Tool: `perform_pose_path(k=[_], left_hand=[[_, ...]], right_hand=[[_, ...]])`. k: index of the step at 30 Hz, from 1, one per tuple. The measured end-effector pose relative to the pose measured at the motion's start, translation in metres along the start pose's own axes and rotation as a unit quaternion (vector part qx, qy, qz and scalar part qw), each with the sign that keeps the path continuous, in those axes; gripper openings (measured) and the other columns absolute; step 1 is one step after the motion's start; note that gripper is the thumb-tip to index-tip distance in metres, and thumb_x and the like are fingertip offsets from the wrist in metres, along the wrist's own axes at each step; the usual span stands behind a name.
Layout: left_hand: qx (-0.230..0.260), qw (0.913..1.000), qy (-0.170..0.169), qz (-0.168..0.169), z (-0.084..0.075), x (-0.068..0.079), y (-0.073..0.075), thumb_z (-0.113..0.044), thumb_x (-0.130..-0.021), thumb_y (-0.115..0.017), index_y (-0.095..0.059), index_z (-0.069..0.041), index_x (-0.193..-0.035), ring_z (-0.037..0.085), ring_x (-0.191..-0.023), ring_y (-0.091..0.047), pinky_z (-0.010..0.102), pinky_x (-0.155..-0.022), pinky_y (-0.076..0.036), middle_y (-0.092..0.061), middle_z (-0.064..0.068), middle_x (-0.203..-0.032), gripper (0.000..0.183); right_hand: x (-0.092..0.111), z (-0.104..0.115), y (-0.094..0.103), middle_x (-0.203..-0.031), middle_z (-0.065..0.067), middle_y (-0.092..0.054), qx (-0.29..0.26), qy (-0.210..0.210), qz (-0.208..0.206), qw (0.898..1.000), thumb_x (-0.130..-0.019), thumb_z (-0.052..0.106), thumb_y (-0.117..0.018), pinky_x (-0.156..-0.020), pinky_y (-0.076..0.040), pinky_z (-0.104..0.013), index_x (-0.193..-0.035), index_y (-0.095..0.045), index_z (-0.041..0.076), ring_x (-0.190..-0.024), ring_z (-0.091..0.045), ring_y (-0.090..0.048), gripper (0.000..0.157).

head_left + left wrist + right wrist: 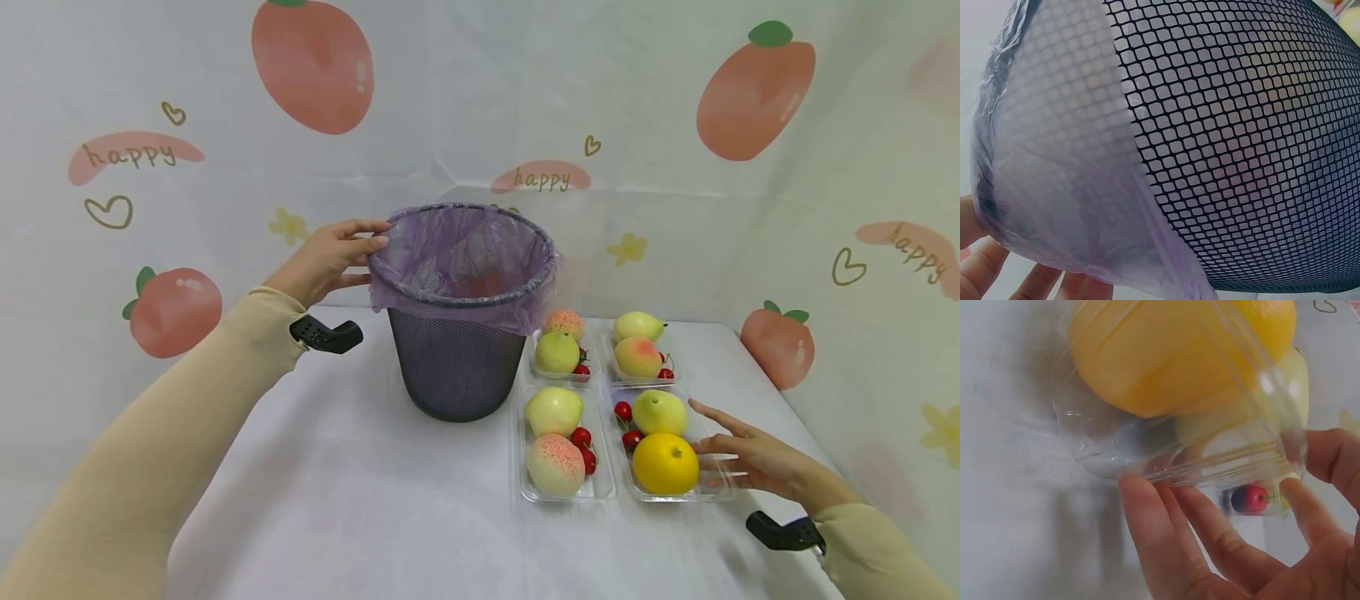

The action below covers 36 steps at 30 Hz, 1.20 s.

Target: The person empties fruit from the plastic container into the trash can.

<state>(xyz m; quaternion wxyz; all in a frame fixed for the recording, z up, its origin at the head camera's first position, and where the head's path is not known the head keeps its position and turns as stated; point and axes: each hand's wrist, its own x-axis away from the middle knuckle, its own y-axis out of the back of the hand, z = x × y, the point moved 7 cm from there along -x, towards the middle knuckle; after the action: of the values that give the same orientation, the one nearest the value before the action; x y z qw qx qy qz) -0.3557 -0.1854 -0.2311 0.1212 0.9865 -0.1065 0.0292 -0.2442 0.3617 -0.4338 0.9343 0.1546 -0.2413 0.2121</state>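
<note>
A dark mesh wastebasket (pixel 459 367) stands upright, with a translucent purple bag (pixel 442 250) folded over its rim. My left hand (pixel 333 254) holds the left side of that rim; in the left wrist view its fingertips pass partly behind the bag (pixel 1085 206). At the front right, my right hand (pixel 765 458) touches the side of a clear plastic tray (pixel 712 493), its fingers fairly straight. That tray holds a yellow-orange fruit (pixel 666 464), a pale yellow-green fruit (pixel 660 413) and two cherries (pixel 623 411). Through the tray wall, the right wrist view shows the orange fruit (pixel 1179 356).
Beside it is another clear tray (pixel 528 487) with a peach (pixel 557 464), a pale fruit (pixel 554 411) and cherries. Two more fruit trays sit behind, one with a green fruit (pixel 557 354). A white cloth (pixel 375 525) covers the table; a fruit-printed backdrop (pixel 450 100) hangs behind.
</note>
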Motion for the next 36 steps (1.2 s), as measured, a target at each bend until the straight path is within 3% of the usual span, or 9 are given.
perform_pose_path(k=[7, 12, 14, 17, 20, 26, 30, 36], left_hand=[[0.004, 1.0, -0.002, 0.001, 0.0, 0.0, 0.0, -0.03, -0.099, -0.057, -0.041, -0.015, -0.145, 0.005, -0.095, -0.06, 0.038, -0.103, -0.043, -0.049, -0.001, -0.126, 0.052], [0.001, 1.0, -0.001, 0.002, 0.0, -0.001, -0.001, -0.03, -0.099, -0.057, -0.041, -0.016, -0.145, 0.005, -0.095, -0.061, 0.038, -0.102, -0.044, -0.051, -0.002, -0.123, 0.051], [0.001, 1.0, 0.0, 0.002, 0.0, -0.002, 0.0, -0.03, -0.099, -0.057, -0.041, -0.016, -0.145, 0.005, -0.094, -0.061, 0.038, -0.101, -0.044, -0.052, -0.003, -0.121, 0.051], [0.001, 1.0, 0.002, -0.001, 0.001, -0.002, 0.001, -0.03, -0.098, -0.058, -0.042, -0.016, -0.145, 0.004, -0.092, -0.061, 0.038, -0.101, -0.044, -0.053, -0.003, -0.119, 0.052], [0.001, 1.0, 0.002, -0.001, 0.001, -0.002, 0.001, -0.03, -0.098, -0.058, -0.041, -0.016, -0.146, 0.004, -0.093, -0.061, 0.038, -0.102, -0.043, -0.052, -0.003, -0.121, 0.052], [0.004, 1.0, 0.0, -0.002, 0.0, 0.0, 0.001, -0.031, -0.099, -0.057, -0.041, -0.016, -0.145, 0.006, -0.098, -0.06, 0.039, -0.104, -0.042, -0.048, 0.0, -0.129, 0.052], [0.003, 1.0, -0.001, -0.002, 0.0, -0.001, 0.001, -0.031, -0.098, -0.057, -0.041, -0.016, -0.145, 0.007, -0.099, -0.059, 0.039, -0.104, -0.042, -0.049, 0.0, -0.128, 0.051], [0.003, 1.0, 0.001, -0.002, 0.001, -0.002, 0.001, -0.031, -0.098, -0.057, -0.041, -0.016, -0.145, 0.008, -0.1, -0.059, 0.041, -0.105, -0.042, -0.048, 0.0, -0.128, 0.052]], right_hand=[[-0.001, -0.001, -0.003, -0.125, -0.006, -0.054, -0.019, -0.002, 0.028, 0.999, -0.106, 0.031, -0.039, -0.094, -0.051, -0.049, -0.154, 0.002, 0.042, -0.11, -0.025, -0.058, 0.064], [-0.001, -0.003, -0.006, -0.141, -0.029, -0.033, -0.052, 0.002, 0.036, 0.998, -0.106, 0.029, -0.038, -0.096, -0.049, -0.052, -0.154, 0.006, 0.039, -0.111, -0.023, -0.057, 0.066], [-0.002, -0.004, -0.007, -0.146, -0.032, -0.023, -0.056, 0.003, 0.037, 0.998, -0.106, 0.029, -0.038, -0.096, -0.049, -0.05, -0.154, 0.008, 0.038, -0.112, -0.022, -0.057, 0.067], [-0.002, -0.005, -0.007, -0.143, -0.026, -0.033, -0.054, 0.006, 0.042, 0.998, -0.106, 0.028, -0.038, -0.097, -0.049, -0.048, -0.153, 0.009, 0.038, -0.113, -0.021, -0.055, 0.067], [-0.001, -0.006, -0.008, -0.139, -0.01, -0.044, -0.043, 0.012, 0.047, 0.998, -0.106, 0.027, -0.038, -0.097, -0.049, -0.049, -0.153, 0.009, 0.04, -0.113, -0.022, -0.054, 0.067], [-0.001, -0.009, -0.007, -0.14, -0.005, -0.042, -0.054, 0.014, 0.051, 0.997, -0.106, 0.028, -0.037, -0.099, -0.045, -0.056, -0.152, 0.008, 0.045, -0.117, -0.022, -0.054, 0.066], [-0.001, -0.011, -0.007, -0.131, 0.004, -0.045, -0.078, 0.019, 0.059, 0.995, -0.107, 0.028, -0.036, -0.099, -0.046, -0.054, -0.148, -0.002, 0.056, -0.116, -0.02, -0.056, 0.061], [-0.001, -0.014, -0.008, -0.123, 0.014, -0.044, -0.125, 0.047, 0.088, 0.987, -0.107, 0.023, -0.034, -0.098, -0.049, -0.048, -0.134, -0.031, 0.067, -0.114, -0.018, -0.06, 0.052]])
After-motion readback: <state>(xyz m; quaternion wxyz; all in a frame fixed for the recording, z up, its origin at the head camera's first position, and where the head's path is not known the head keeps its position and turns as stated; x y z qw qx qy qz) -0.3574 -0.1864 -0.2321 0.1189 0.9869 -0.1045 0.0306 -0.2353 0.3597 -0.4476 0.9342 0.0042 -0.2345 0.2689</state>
